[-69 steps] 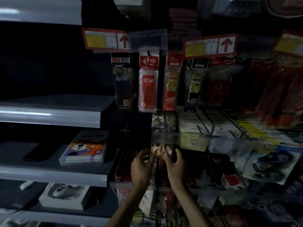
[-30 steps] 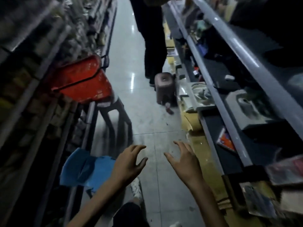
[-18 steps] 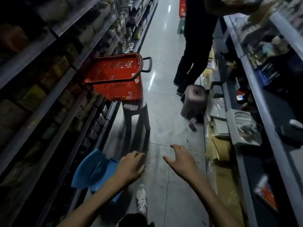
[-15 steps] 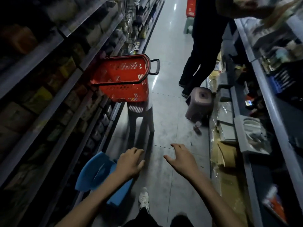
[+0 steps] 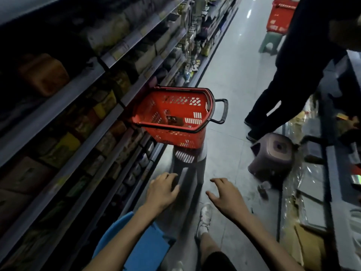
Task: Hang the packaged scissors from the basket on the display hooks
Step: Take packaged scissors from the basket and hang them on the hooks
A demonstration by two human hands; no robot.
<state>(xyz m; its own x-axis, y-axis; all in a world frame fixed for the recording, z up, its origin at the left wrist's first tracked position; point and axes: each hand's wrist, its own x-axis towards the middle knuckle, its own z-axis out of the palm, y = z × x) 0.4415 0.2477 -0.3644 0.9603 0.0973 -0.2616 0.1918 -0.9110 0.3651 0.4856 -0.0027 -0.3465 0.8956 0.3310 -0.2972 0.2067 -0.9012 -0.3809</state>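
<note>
A red plastic basket (image 5: 192, 136) with a black handle sits on a grey stool (image 5: 187, 159) in the aisle, ahead of me. On its floor lies a dark package (image 5: 173, 120), too dim to identify. My left hand (image 5: 161, 193) hovers below the basket, fingers loosely curled, holding nothing. My right hand (image 5: 226, 197) is beside it, fingers spread and empty. Both hands are well short of the basket. The display hooks are out of view.
Stocked shelves (image 5: 82, 106) run along the left. A blue stool (image 5: 144, 247) is under my left arm. A person in dark clothes (image 5: 293, 79) stands ahead right, next to a purple stool (image 5: 273, 155). A second red basket (image 5: 281, 18) stands far back.
I turned away from the hook display to face down the aisle. The basket has come closer and more central. Both hands let go of the hooks and now reach forward empty.
</note>
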